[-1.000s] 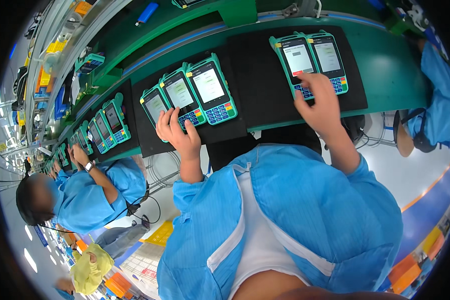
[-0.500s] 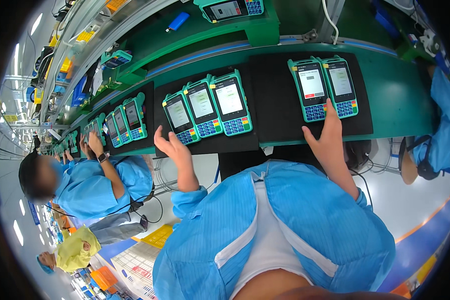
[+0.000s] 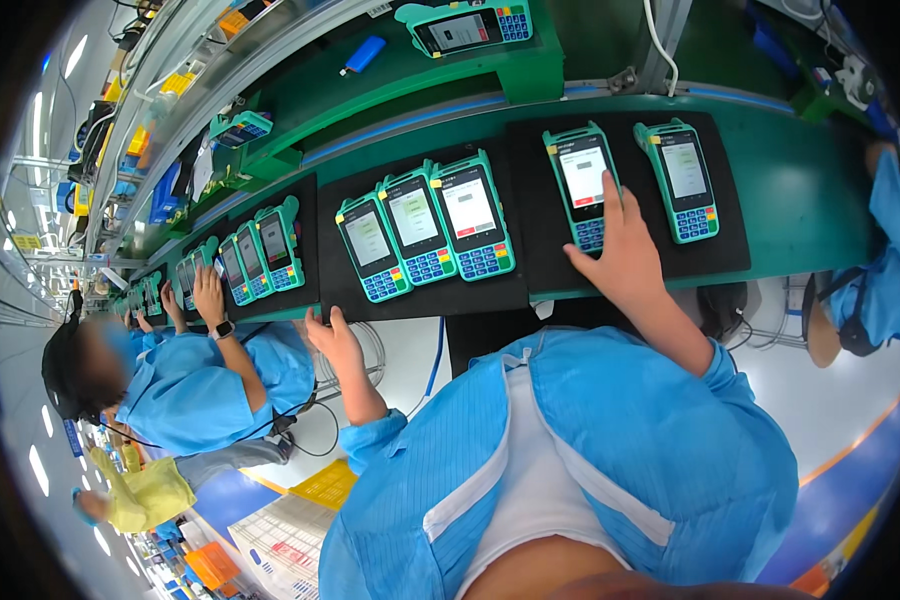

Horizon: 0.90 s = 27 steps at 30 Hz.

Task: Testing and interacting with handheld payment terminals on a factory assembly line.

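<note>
Extended over the lower right part of a green payment terminal (image 3: pixel 582 170) with a lit screen is my right hand (image 3: pixel 625 250). Its fingertips meet the screen's right edge, and its thumb is spread out beside the keypad, part of which the hand hides. To the right, apart from it, lies a second payment terminal (image 3: pixel 684 175) on the same black mat (image 3: pixel 727 250). My left hand (image 3: pixel 340 345) is empty at the table's front edge, fingers apart, below a row of three payment terminals (image 3: pixel 415 215) lying side by side on another black mat (image 3: pixel 480 298).
A green shelf (image 3: pixel 440 85) behind the mats carries another terminal (image 3: pixel 470 28) and a blue stick-like device (image 3: pixel 364 55). At left, a co-worker in blue (image 3: pixel 190 375) reaches toward more terminals (image 3: pixel 260 250). A white cable (image 3: pixel 660 45) hangs at the back.
The terminal by my right hand has moved left, opening a gap from its neighbour. My right hand shifted left with it. My left hand dropped toward the table edge. A nearby terminal's screen shows a red button now.
</note>
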### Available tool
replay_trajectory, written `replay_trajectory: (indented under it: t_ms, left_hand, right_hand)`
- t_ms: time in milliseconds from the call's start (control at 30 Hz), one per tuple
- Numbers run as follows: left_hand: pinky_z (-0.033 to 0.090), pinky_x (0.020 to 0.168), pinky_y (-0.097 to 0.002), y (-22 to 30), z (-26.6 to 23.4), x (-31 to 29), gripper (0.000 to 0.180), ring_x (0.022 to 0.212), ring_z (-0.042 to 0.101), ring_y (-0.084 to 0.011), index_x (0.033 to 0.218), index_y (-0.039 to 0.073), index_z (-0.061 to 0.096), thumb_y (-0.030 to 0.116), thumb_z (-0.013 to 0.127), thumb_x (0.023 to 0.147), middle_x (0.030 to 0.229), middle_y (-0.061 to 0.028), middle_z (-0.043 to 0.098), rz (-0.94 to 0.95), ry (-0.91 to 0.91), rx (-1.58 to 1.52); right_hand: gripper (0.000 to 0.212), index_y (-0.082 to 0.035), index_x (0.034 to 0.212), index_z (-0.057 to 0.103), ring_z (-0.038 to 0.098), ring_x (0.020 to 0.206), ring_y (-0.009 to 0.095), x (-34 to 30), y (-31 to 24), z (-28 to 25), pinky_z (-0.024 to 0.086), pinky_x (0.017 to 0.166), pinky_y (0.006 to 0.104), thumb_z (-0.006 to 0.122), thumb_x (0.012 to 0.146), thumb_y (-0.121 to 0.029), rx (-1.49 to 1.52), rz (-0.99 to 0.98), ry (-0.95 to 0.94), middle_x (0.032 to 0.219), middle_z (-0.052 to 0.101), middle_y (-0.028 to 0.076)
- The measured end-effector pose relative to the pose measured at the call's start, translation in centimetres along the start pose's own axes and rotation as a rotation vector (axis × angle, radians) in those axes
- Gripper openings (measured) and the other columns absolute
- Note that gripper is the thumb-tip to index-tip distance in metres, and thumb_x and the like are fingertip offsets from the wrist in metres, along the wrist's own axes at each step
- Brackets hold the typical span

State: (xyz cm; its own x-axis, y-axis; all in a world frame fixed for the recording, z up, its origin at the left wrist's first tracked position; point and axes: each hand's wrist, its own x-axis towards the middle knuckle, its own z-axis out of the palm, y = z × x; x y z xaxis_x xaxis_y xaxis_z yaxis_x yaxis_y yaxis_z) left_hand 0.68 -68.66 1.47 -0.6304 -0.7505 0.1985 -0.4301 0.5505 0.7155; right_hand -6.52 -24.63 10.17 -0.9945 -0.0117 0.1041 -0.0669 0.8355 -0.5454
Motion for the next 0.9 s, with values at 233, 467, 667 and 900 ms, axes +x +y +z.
replay_trajectory:
  t_ms: [233, 467, 667, 900]
  left_hand:
    - [0.038, 0.095, -0.0434, 1.5, -0.5, 1.2, 0.052, 0.106, 0.053, -0.0325, 0.128, -0.001, 0.05, 0.03, 0.06, 0.088, 0.113, -0.0189, 0.057, -0.089, -0.032, 0.176]
    - [0.033, 0.102, -0.0432, -0.6, 2.4, -1.0, 0.055, 0.119, 0.044, -0.0304, 0.139, -0.004, 0.033, 0.018, 0.052, 0.093, 0.126, -0.02, 0.05, 0.002, 0.193, -0.307]
    - [0.035, 0.104, -0.0394, -1.6, 0.8, -2.7, 0.056, 0.127, 0.04, -0.0282, 0.143, -0.003, 0.025, 0.009, 0.047, 0.093, 0.135, -0.0203, 0.045, 0.067, 0.097, -0.53]
    - [0.04, 0.098, -0.0359, -1.9, 0.4, -1.2, 0.046, 0.116, 0.049, -0.0258, 0.135, -0.005, 0.04, 0.01, 0.049, 0.093, 0.128, -0.0186, 0.051, 0.05, 0.075, -0.408]
  right_hand:
    - [0.073, -0.004, 0.14, 0.038, 0.037, 0.132, 0.041, 11.9, -4.4, -3.7, 0.034, 0.108, 0.0479, 0.07, 0.081, -0.032, -0.144, -0.557, 0.414, 0.139, 0.041, 0.025]
    - [0.067, 0.001, 0.128, 0.051, 0.051, 0.122, 0.034, 28.9, -7.5, 0.8, 0.036, 0.107, 0.0442, 0.068, 0.079, -0.042, -0.413, -0.732, 0.481, 0.123, 0.058, 0.021]
    - [0.054, 0.0, 0.109, 0.061, 0.057, 0.114, 0.031, 29.7, -8.7, 2.1, 0.038, 0.106, 0.0437, 0.068, 0.078, -0.044, -0.473, -0.704, 0.562, 0.108, 0.065, 0.017]
    - [0.05, -0.001, 0.114, 0.06, 0.053, 0.123, 0.028, 27.9, -8.3, 0.3, 0.035, 0.109, 0.0435, 0.067, 0.08, -0.038, -0.487, -0.713, 0.611, 0.118, 0.064, 0.015]
